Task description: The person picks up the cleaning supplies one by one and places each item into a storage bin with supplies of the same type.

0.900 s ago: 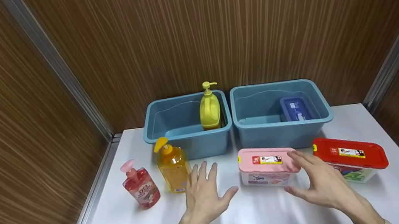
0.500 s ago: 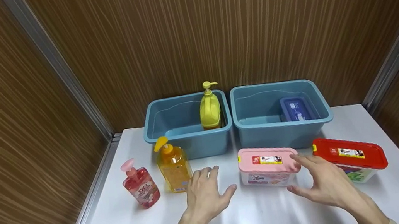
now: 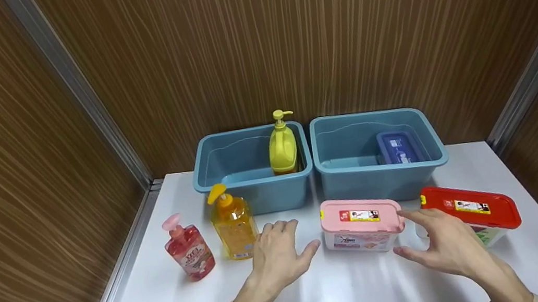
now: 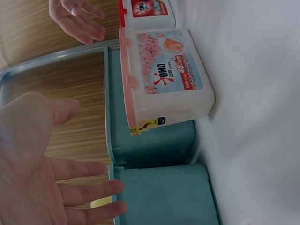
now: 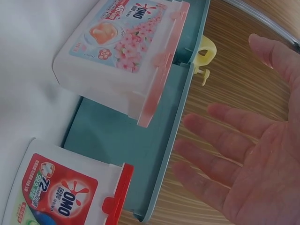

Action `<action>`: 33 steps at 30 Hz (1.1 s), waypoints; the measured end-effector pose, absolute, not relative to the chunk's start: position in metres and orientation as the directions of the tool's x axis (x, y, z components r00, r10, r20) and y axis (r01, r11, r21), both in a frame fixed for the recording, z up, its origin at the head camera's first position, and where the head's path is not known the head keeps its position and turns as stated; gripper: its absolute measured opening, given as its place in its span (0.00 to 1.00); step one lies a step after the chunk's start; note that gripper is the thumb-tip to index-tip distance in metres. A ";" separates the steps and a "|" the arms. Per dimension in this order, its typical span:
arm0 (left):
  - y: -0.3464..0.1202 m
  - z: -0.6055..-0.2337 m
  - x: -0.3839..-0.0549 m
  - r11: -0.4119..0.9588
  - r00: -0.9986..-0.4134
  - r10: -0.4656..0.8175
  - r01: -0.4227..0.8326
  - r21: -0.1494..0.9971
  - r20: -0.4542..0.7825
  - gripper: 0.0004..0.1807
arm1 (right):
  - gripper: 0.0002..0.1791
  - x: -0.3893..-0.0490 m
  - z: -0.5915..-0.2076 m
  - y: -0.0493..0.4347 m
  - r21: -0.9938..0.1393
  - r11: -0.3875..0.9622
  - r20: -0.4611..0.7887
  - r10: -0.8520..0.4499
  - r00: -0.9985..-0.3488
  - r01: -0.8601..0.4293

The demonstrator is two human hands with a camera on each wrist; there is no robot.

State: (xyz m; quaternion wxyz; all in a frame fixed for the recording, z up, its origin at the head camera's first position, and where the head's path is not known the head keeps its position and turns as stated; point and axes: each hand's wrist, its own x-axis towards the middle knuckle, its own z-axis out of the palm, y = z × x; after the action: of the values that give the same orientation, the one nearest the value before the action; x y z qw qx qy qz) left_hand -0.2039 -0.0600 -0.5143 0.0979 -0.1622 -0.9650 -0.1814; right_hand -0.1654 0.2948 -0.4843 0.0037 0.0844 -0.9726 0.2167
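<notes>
Two hands are hovering over one white table point(image 3: 341, 293), both holding nothing: the left hand point(image 3: 276, 260) is keeping its fingers extended, slightly apart, with the thumb reaching well away, and the right hand point(image 3: 447, 241) is likewise spreading thumb from fingers. Two lidded boxes are standing on the table: the pink-lidded box point(image 3: 361, 217) is sitting between the hands, nearest the right fingertips, and the red-lidded box point(image 3: 472, 208) is standing to its right, partly behind that hand. Three pump bottles are showing; the pink bottle point(image 3: 191, 251) and the orange bottle point(image 3: 235, 229) are standing at left, while the yellow bottle point(image 3: 282, 149) is standing in the left bin point(image 3: 275, 197). Of two blue bins, the right bin point(image 3: 368, 184) is containing one dark-blue box point(image 3: 399, 147). The bins' rims are running side by side near the wooden back wall point(image 3: 233, 45). A narrow gap is separating the lidded boxes, and open tabletop is stretching between the orange bottle and the pink-lidded box, and toward the person. Compared with the earliest frame, the right hand is sitting slightly farther right, the left fingers are looking shorter to the head camera, and boxes and bottles are staying put.
</notes>
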 end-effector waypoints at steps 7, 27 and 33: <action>-0.058 -0.509 -0.208 0.881 -0.918 0.283 0.363 0.302 0.276 0.36 | 0.52 -0.167 -0.479 0.302 -0.382 0.913 0.037 -0.143 -0.989 -0.146; -0.037 -0.475 -0.233 0.888 -0.914 0.318 0.380 0.259 0.251 0.31 | 0.48 -0.168 -0.477 0.327 -0.316 0.933 0.121 -0.142 -0.982 -0.173; -0.028 -0.470 -0.241 0.884 -0.915 0.315 0.379 0.274 0.252 0.33 | 0.48 -0.169 -0.479 0.335 -0.292 0.940 0.147 -0.140 -0.979 -0.178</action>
State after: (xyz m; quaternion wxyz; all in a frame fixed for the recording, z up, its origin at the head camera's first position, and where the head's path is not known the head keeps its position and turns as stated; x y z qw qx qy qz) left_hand -0.2411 -0.0282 -0.4695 0.1006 -0.1797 -0.9653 -0.1606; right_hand -0.1686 0.3350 -0.4789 0.0620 0.0811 -0.9828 0.1538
